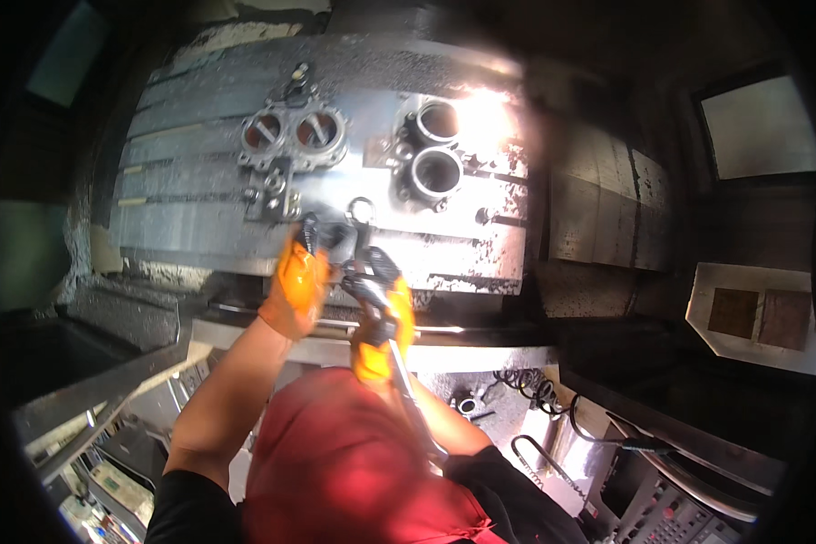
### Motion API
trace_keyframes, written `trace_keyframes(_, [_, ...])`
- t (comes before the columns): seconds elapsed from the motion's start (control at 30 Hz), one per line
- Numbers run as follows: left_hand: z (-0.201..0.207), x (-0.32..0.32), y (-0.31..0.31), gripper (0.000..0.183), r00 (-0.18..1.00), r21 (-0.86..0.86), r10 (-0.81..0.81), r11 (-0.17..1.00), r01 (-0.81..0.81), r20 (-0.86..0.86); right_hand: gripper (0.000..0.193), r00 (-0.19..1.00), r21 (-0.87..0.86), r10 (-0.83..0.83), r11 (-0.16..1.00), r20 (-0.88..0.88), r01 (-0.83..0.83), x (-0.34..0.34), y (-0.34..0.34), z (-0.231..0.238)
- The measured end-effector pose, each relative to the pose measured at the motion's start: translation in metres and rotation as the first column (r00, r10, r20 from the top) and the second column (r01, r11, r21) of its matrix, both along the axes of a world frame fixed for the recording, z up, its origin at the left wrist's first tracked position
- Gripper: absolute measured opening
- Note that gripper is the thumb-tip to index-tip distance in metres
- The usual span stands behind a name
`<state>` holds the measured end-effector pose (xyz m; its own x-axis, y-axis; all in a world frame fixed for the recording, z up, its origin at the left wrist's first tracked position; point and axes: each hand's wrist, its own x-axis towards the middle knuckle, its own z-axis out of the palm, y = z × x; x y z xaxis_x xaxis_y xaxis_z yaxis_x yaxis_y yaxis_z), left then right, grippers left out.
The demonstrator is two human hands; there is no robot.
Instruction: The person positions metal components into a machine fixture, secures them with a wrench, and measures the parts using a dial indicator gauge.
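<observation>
My right hand [383,313], in an orange glove with dark patches, is closed around a long metal wrench. The wrench's shaft [408,399] slants down past my right forearm. Beyond that hand a ring-shaped end [361,211] points away from me over the metal bed; whether it belongs to the same tool I cannot tell. My left hand [301,276], gloved alike, is beside it over the bed's near edge, its blurred dark fingertips close to a clamp block [272,195]. That block sits against a metal casting with two round bores [296,136]. What the left fingers hold, if anything, is unclear.
A second two-bore casting [437,172] stands clamped further right under bright glare. Both sit on a slotted machine table [186,227]. A metal rail crosses below my hands. Coiled black hose [530,385] and a control panel [671,517] are at lower right.
</observation>
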<state>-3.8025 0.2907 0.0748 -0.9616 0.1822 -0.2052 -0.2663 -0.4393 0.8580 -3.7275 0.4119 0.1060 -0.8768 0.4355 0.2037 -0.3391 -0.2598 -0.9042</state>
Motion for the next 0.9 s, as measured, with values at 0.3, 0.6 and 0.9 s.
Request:
trace_keyframes(0.3, [0.052,-0.019,-0.003,0.02,0.893,0.382,-0.136,0.923,-0.043,0.428,0.054,0.647,-0.876,0.749,0.401,0.144,-0.268,0.033,0.037,-0.011])
trace_keyframes(0.6, [0.008,-0.129,-0.044,0.044,0.802,-0.827,-0.437,-0.197,-0.527,-0.407,0.015,0.587,-0.644,0.544,0.763,0.599,-0.05,-0.07,-0.017,-0.061])
trace_keyframes(0.9, [-0.062,-0.131,-0.065,0.049,0.741,-0.766,-0.394,-0.125,-0.63,-0.544,0.019,0.731,-0.781,0.415,0.57,0.542,0.255,-0.133,-0.1,-0.106])
